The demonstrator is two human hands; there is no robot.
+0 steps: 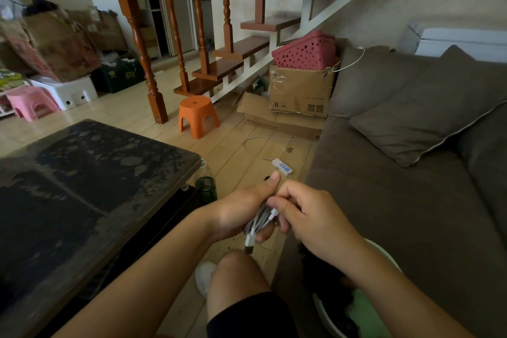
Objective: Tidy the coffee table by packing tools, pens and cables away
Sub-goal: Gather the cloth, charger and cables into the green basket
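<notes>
While the left hand [241, 214] clamps the coiled cable [258, 223] at lower centre, the right hand [310, 217] pinches its end; tucking and stowing seem next.

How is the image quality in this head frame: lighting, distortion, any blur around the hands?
Head view: dim indoor light; wide-angle bending curves the staircase and sofa; coffee table shows dull reflections; left hand, right hand and white cable are reasonably sharp; the far left clutter is soft.
</notes>
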